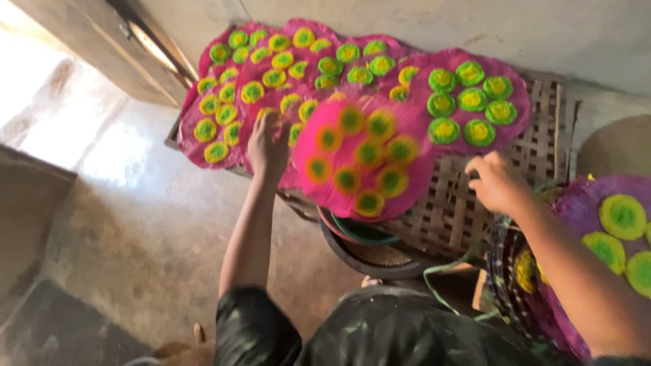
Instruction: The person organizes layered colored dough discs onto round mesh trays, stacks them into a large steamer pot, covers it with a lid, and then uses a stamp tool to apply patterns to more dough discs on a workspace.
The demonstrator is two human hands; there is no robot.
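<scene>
The fingers point(261, 125) of the left hand point(266, 146) are spreading out flat and pressing down on a round pink disc with green and yellow spots point(274, 112). They are not gripping it, only touching it from above. This disc is lying in a row of other pink spotted discs point(224, 102) that are overlapping each other on a woven bamboo tray point(542, 129).

Just to the right of that hand, a bigger-looking pink round disc with orange and green spots point(363, 159) is sitting tilted and blurry, closer to the camera. It is lying between the two hands, and the left hand is the nearer one. I cannot tell what is holding it up.

The right hand point(498, 183) is curling its fingers point(475, 169) loosely over the bare weave of the tray. I cannot tell if it is holding anything.

Further right, a purple disc with green and yellow spots point(610, 217) is resting near the right arm. A dark round basket point(373, 261) is sitting under the tray's edge. The grey concrete floor point(135, 203) is lying below it all.
</scene>
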